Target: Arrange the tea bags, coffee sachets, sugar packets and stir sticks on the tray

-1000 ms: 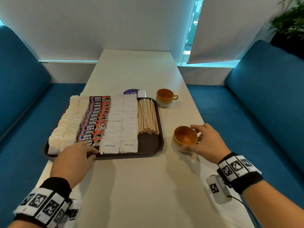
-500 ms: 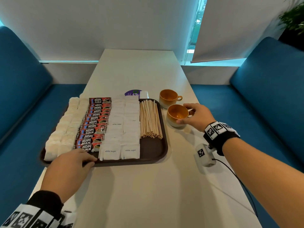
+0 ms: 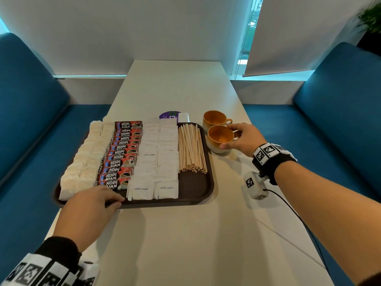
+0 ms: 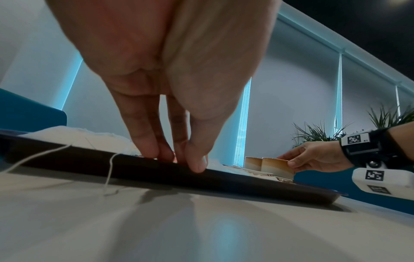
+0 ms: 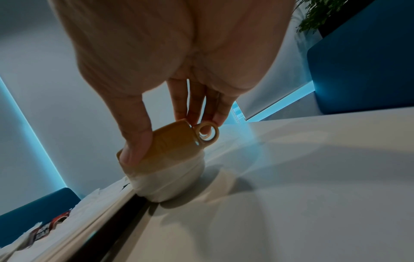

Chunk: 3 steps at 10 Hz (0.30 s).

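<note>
Tray: the dark brown tray [image 3: 191, 183] lay on the white table [image 3: 185, 240], at about 10 o'clock from the table's near middle.
Tea bags: two columns of white tea bags [image 3: 86, 159] filled the tray's 9 o'clock side (two strings trailed over the near rim in the left wrist view).
Coffee sachets: red Kopi Juan sachets [image 3: 121, 155] overlapped in one column just beside the tea bags.
Sugar packets: white sugar packets [image 3: 158, 157] ran in two columns at the tray's middle.
Stir sticks: the wooden stir sticks [image 3: 190, 148] lay bundled at the tray's 3 o'clock side, ends toward 6 o'clock.
Left hand: the left hand [image 3: 90, 205] pinched the tray's near rim at about 7 o'clock, fingers on top and thumb against the edge.
Right hand: the right hand [image 3: 245, 139] gripped the near orange cup [image 3: 219, 139], thumb on its side, fingers at the rim by the handle.
Cups: the near cup stood on the table, close against the tray's 3 o'clock rim; the far orange cup [image 3: 214, 118] stood just beyond it at 12 o'clock (touching or not, I could not tell).
</note>
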Tool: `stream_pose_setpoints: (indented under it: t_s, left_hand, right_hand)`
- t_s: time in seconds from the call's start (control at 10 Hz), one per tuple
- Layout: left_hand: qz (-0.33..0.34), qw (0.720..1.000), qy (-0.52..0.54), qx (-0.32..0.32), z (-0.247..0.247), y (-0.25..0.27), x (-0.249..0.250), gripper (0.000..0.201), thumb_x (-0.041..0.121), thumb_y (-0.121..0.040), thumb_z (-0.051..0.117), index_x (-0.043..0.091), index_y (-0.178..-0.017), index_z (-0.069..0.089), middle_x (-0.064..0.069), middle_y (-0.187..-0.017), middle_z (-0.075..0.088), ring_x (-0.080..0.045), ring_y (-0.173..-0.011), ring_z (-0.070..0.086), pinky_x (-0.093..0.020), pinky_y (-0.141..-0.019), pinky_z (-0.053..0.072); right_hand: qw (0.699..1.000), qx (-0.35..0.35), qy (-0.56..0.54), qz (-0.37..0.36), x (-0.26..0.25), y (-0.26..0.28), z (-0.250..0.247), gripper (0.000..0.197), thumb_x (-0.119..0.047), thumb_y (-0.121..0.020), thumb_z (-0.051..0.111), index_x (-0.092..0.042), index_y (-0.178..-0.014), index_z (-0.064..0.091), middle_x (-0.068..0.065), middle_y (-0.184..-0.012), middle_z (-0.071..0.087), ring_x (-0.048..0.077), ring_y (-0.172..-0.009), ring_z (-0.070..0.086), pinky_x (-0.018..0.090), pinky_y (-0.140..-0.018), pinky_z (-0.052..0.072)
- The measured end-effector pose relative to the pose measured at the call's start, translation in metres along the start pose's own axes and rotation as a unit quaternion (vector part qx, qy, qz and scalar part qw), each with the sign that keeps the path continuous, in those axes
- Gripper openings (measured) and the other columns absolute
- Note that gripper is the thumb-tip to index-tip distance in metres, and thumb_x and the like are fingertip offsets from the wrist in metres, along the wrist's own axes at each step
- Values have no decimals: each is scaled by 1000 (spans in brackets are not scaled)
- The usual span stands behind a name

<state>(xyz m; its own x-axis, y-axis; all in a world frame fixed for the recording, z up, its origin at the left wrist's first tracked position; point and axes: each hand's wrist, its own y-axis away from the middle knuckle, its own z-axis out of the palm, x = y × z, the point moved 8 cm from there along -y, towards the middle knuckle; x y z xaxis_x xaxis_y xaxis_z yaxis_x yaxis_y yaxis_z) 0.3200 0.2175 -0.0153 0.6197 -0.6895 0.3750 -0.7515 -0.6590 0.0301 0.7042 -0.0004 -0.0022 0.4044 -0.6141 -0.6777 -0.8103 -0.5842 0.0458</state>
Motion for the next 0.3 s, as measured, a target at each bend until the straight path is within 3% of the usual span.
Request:
stream_pose_setpoints:
  t_s: [0.2,0.3]
  left_hand:
    - [2,1000,4,0,1,1,0,16,24,-92,72,36,-101,78,14,-105,69,-6,-95,56,-25,-78,45]
    - [11,996,86,19,-6,10,-2,25,19,-90,74,32,-111,75,13,-110,68,-5,-101,58,-23,-88,45]
  right_hand:
    - [1000,9,-6,-1,-7,14,-3,94,-35,-67,94,-21,-147,48,3,-147,52,23,-133,49,40,-104,43]
    - [998,53,17,-26,-13,36,-15,84,-40,-73,90,-27,-145,48,3,-152,42,25,-142,36,47,-114,33]
